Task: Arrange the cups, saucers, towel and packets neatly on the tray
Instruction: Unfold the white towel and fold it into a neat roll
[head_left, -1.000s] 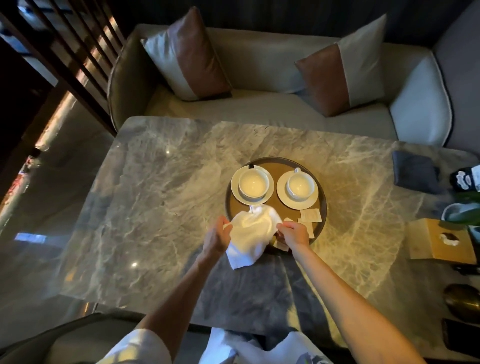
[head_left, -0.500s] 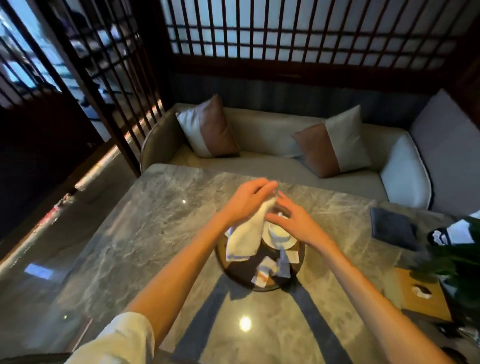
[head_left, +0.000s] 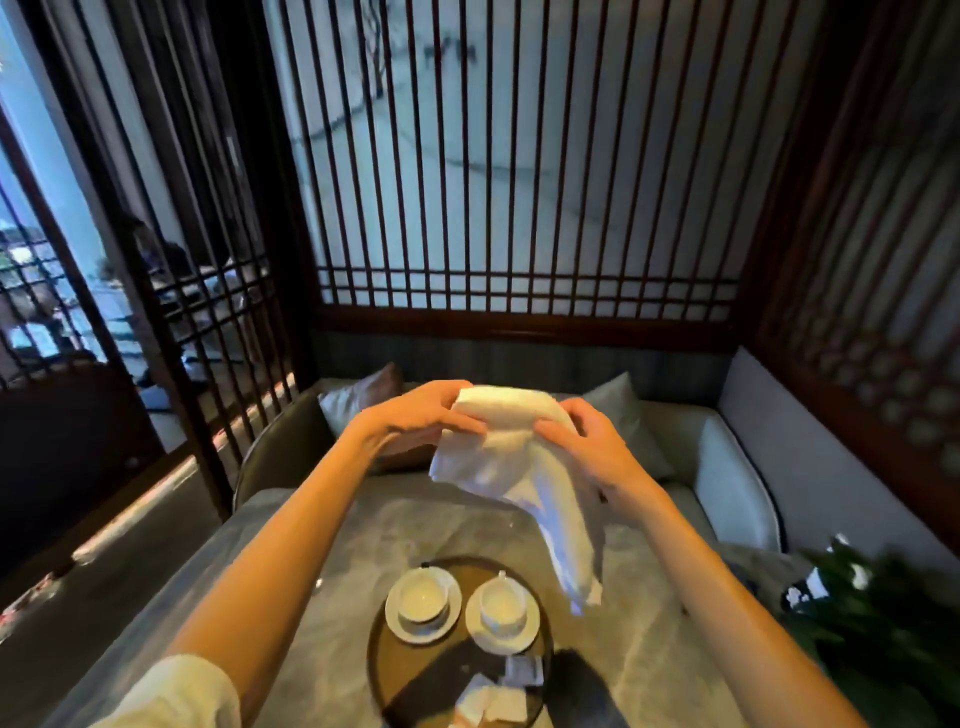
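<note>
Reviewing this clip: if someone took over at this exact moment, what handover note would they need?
Left hand: fingers grip the towel at its upper edge.
Right hand: grips the towel's other side.
The towel hangs unfolded in the air above the table, off the tray.
Done: two cups sit on saucers, side by side on the tray's far half.
Packets lie loose at its near edge.
Left: fold the towel, set it on the tray, straighten the packets.

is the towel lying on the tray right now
No, the left hand and right hand hold the towel up in the air, clear of the tray.
</note>
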